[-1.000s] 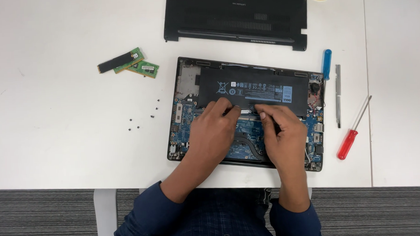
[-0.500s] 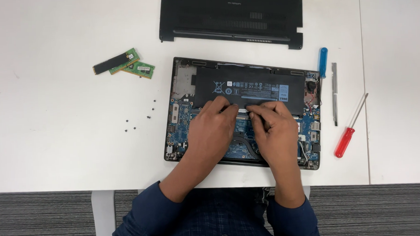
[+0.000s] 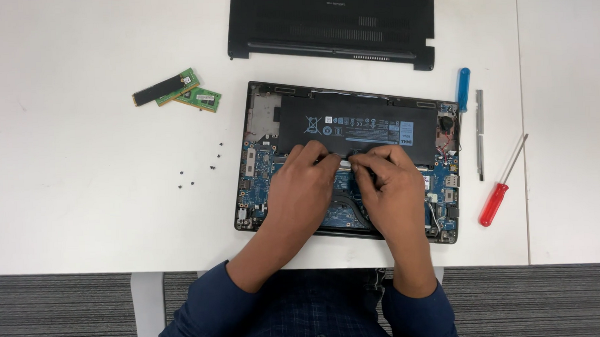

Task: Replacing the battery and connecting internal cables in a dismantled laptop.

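Pinching a small connector point(image 3: 345, 164) at the battery's point(image 3: 356, 128) lower edge inside the laptop point(image 3: 261, 190), my hands point(image 3: 302, 188) point(image 3: 390, 188) have barely shifted since a second ago, so it looks still unfreed.

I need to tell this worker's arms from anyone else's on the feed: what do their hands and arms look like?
Both hands are bare: no gloves, rings or watch show on the left hand or the right hand. The forearms are bare up to dark navy sleeves, pushed back and bunched below the elbows. The sleeves are plain, with no markings visible. A dark checked garment shows between the arms.
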